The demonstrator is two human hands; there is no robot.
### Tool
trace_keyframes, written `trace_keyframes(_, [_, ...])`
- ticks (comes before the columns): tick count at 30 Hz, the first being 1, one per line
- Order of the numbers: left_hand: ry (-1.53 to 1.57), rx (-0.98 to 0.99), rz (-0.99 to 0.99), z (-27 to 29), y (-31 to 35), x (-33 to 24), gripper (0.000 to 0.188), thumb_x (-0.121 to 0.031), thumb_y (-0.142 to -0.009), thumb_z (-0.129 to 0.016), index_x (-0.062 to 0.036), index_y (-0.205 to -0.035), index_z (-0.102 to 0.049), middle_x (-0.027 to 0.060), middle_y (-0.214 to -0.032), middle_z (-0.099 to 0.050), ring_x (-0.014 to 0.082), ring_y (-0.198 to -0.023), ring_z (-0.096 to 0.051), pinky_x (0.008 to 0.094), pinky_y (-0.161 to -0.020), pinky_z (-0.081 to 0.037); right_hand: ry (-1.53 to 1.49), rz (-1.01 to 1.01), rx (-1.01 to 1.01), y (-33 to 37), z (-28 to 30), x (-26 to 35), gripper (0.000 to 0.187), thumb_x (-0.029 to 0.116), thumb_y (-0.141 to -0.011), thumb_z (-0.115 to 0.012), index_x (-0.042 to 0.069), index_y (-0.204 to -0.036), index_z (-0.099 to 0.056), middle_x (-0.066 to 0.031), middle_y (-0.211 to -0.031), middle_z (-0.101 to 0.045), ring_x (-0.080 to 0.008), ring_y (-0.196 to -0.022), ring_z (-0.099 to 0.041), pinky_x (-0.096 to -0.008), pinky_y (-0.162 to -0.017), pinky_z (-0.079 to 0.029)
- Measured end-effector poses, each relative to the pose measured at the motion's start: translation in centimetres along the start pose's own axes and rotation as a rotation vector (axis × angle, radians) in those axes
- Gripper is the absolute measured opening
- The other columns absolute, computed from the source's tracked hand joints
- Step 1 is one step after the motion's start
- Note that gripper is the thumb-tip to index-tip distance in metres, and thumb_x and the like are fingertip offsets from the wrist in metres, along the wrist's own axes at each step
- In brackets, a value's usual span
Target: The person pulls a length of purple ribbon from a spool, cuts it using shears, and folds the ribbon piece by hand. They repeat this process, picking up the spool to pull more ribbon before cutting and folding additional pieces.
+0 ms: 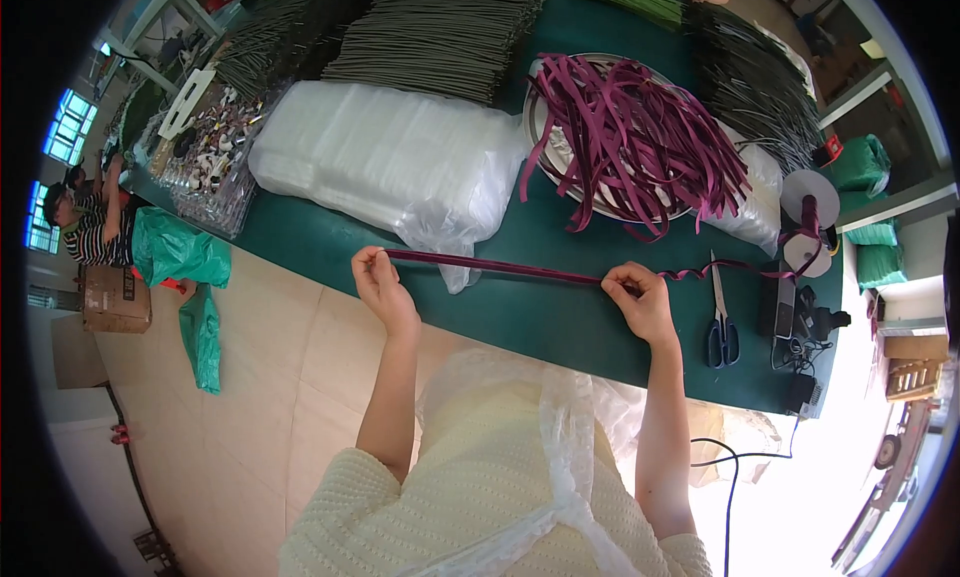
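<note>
One table (560, 322) crossed mid-frame; you seemed to be at the drawing-out step, and the next move called for even tension. One white pack (390, 157) sat upper centre; one tray (533, 137), upper right, its strips (640, 127) too tangled to count. One ribbon (490, 264) ran taut at centre, your left hand (383, 289) and right hand (642, 302) each pinching it. One spool (808, 189) and one pair of scissors (719, 302) lay right.

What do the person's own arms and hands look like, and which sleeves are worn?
The left hand and right hand are ungloved, with no markings that I can make out. Cream, textured knit sleeves leave the forearms uncovered.
</note>
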State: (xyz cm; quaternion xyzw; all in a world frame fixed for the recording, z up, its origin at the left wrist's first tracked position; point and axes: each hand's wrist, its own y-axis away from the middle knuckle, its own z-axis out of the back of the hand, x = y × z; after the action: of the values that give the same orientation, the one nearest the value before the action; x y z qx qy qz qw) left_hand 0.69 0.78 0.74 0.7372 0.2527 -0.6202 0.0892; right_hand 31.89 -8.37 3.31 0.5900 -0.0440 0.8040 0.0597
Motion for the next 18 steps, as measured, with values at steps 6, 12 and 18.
trace_keyframes(6, [0.004, 0.039, 0.028, 0.6, -0.1, 0.5, 0.003, -0.007, -0.091, -0.047, -0.0056, -0.093, -0.048, -0.0025, -0.081, -0.043, 0.0045, -0.062, -0.034, 0.0183, -0.055, -0.029, -0.028, -0.077, -0.009, -0.1, -0.3, 0.3, 0.006, 0.003, -0.080, -0.063, -0.002, -0.081, -0.059, 0.0002, -0.075, -0.054, -0.0042, -0.066, -0.050, -0.0175, -0.059, -0.040])
trace_keyframes(12, [0.057, 0.183, 0.007, 0.8, -0.1, 0.1, 0.006, -0.008, -0.090, -0.045, -0.0051, -0.095, -0.045, -0.0009, -0.085, -0.041, 0.0046, -0.062, -0.034, 0.0183, -0.053, -0.029, -0.003, -0.165, -0.073, -0.4, -0.1, -0.1, 0.005, 0.002, -0.079, -0.064, -0.001, -0.079, -0.060, 0.0020, -0.073, -0.054, -0.0024, -0.066, -0.049, -0.0161, -0.058, -0.038])
trace_keyframes(18, [0.063, 0.202, 0.068, 0.5, -0.2, -0.2, 0.006, -0.008, -0.090, -0.046, -0.0042, -0.094, -0.045, 0.0004, -0.089, -0.039, 0.0056, -0.061, -0.033, 0.0192, -0.053, -0.029, 0.044, -0.262, -0.134, -0.7, -0.1, 0.5, 0.007, 0.003, -0.078, -0.065, 0.000, -0.077, -0.060, 0.0038, -0.067, -0.054, -0.0009, -0.062, -0.047, -0.0157, -0.055, -0.036])
